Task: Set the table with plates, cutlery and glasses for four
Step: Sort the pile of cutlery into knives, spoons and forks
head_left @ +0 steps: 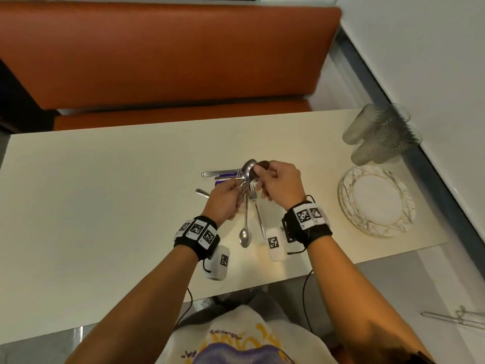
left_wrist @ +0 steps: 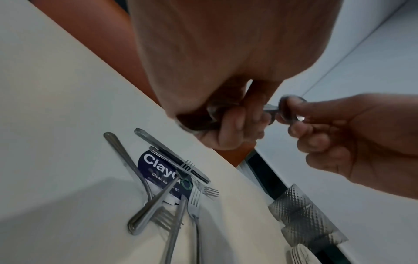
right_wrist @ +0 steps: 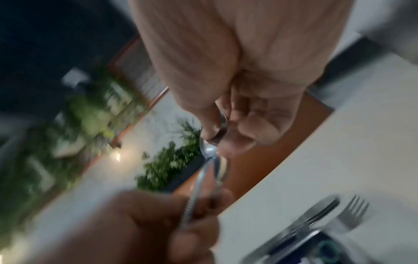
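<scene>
While I hold both hands up over the middle of the bench [head_left: 105, 193], the sorting of cutlery is only getting started. My left hand [head_left: 223, 199] is curled round a small bunch of spoons [head_left: 248, 166], gripping their handles with the bowls pointing away from me. My right hand [head_left: 280, 183] pinches the bowl of one spoon in that bunch between thumb and fingertips, as if to draw it out, or add it.

Below my hands the loose cutlery [left_wrist: 172, 187] lies in an untidy heap of forks and knives, partly across a dark printed card [left_wrist: 158, 171]. One spoon [head_left: 245, 232] and one fork [head_left: 258, 214] lie side by side nearer my edge of the bench, possibly the beginning of a place.

The plates [head_left: 378, 200] sit stacked at the right end, and the glasses [head_left: 378, 135] are clustered just beyond them, close to the far right corner. By my reckoning no place is laid yet: plates, glasses and nearly all cutlery remain to be distributed for four.
</scene>
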{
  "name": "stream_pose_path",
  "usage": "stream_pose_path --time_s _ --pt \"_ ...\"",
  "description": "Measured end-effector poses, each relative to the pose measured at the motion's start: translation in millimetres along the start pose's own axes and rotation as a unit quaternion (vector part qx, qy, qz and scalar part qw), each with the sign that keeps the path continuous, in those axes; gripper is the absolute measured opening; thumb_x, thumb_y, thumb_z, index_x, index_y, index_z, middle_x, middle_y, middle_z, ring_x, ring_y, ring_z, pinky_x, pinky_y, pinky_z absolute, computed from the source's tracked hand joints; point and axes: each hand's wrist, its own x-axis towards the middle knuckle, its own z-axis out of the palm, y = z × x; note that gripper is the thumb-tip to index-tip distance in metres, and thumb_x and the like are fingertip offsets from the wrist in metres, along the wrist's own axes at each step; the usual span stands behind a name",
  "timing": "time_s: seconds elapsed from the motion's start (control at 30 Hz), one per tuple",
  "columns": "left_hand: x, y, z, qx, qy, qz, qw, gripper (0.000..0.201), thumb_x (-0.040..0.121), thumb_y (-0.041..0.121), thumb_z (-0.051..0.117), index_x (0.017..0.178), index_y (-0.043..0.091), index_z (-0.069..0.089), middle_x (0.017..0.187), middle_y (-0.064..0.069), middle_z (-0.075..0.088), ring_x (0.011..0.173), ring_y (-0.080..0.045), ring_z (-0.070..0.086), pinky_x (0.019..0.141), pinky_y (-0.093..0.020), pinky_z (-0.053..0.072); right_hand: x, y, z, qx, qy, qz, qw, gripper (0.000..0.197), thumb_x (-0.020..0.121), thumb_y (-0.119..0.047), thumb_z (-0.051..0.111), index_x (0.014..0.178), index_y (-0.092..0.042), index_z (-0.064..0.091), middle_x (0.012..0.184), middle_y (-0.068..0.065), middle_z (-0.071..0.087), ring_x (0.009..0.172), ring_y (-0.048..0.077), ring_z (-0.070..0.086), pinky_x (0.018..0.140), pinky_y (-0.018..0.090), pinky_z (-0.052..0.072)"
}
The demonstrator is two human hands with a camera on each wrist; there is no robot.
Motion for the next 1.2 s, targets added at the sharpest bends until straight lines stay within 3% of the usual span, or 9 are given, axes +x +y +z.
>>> stream_pose_path --time_s 0.13,0.2,0.3,0.47,0.57,0.83,0.93,1.07,1.2 --pt "-9.7 4.4 -14.2 -0.028 -0.021 -0.031 0.999 0.030 0.107 0.013 0.039 0.095 0.006 0.066 0.059 -0.006 0.046 0.042 -0.014 0.031 0.040 -0.022 0.023 4.8 7.1 15.2 -0.136 0.072 -0.087 0.984 0.021 0.088 -0.035 0.074 0.091 -0.015 0.069 0.066 -0.003 0.066 0.060 0.009 0.063 0.059 0.015 0.046" --pt "-11.7 3.7 -20.1 -0.027 -0.026 -0.032 0.999 0.031 0.105 0.012 0.038 0.098 0.002 0.066 0.059 -0.006 0.048 0.041 -0.014 0.033 0.040 -0.023 0.022 7.0 8.7 21.8 -0.100 0.042 -0.104 0.989 0.024 0.089 -0.032 0.074 0.106 -0.017 0.069 0.074 -0.002 0.070 0.063 0.010 0.065 0.061 0.018 0.051" --pt "-12.8 -1.2 -26.6 -0.036 -0.033 -0.022 0.999 0.033 0.107 0.015 0.039 0.098 -0.003 0.066 0.058 -0.007 0.053 0.042 -0.019 0.040 0.041 -0.025 0.028 11.9 9.2 30.4 -0.126 0.004 -0.124 0.984 0.013 0.089 -0.025 0.073 0.099 -0.016 0.073 0.080 -0.006 0.070 0.069 0.006 0.063 0.068 0.022 0.051" --pt "-10.3 -18.0 -27.2 0.005 0.006 -0.054 0.998 0.031 0.107 0.016 0.042 0.087 0.006 0.064 0.059 0.003 0.047 0.046 -0.012 0.036 0.040 -0.020 0.027 9.3 23.5 46.6 -0.113 -0.014 -0.063 0.991 0.023 0.091 -0.037 0.070 0.102 -0.016 0.072 0.079 -0.005 0.069 0.070 0.003 0.060 0.065 0.014 0.045" --pt "-6.6 -46.3 -32.7 0.054 0.054 -0.084 0.993 0.034 0.103 0.015 0.042 0.081 0.012 0.066 0.065 0.005 0.052 0.053 -0.012 0.040 0.048 -0.022 0.032 -0.1 53.7 56.4 -0.151 -0.027 0.009 0.988 0.032 0.094 -0.051 0.060 0.090 -0.020 0.066 0.078 -0.003 0.068 0.070 0.008 0.061 0.064 0.023 0.044" --pt "-23.4 -95.4 -45.6 0.131 0.102 -0.125 0.978 0.030 0.098 0.016 0.041 0.083 0.022 0.066 0.084 0.001 0.063 0.066 -0.017 0.051 0.069 -0.031 0.041 -37.7 96.8 75.3 -0.328 -0.118 0.160 0.923 0.046 0.085 -0.057 0.066 0.100 -0.014 0.058 0.088 0.000 0.061 0.080 0.021 0.060 0.066 0.030 0.049" --pt "-25.1 -96.6 -48.1 0.163 0.100 -0.107 0.976 0.029 0.098 0.015 0.041 0.084 0.022 0.066 0.087 0.002 0.066 0.072 -0.018 0.056 0.070 -0.031 0.043 -44.8 97.3 83.6 -0.352 -0.123 0.182 0.910 0.041 0.084 -0.046 0.066 0.104 -0.011 0.062 0.105 0.009 0.065 0.088 0.027 0.064 0.074 0.034 0.055" --pt "-15.9 -80.0 -48.9 0.213 0.096 -0.049 0.971 0.027 0.103 0.016 0.043 0.093 0.019 0.067 0.087 0.006 0.066 0.075 -0.014 0.060 0.067 -0.028 0.043 -47.1 92.4 77.6 -0.317 -0.088 0.227 0.917 0.028 0.088 -0.034 0.065 0.100 -0.009 0.061 0.095 0.008 0.063 0.077 0.026 0.061 0.065 0.030 0.051" --pt "-0.3 -50.0 -44.2 0.229 0.085 0.024 0.970 0.025 0.106 0.014 0.044 0.101 0.013 0.068 0.087 0.008 0.066 0.074 -0.009 0.061 0.073 -0.027 0.051 -48.8 82.7 55.1 -0.319 -0.063 0.223 0.919 0.031 0.093 -0.032 0.059 0.107 -0.005 0.064 0.105 0.013 0.067 0.090 0.031 0.067 0.072 0.032 0.053"
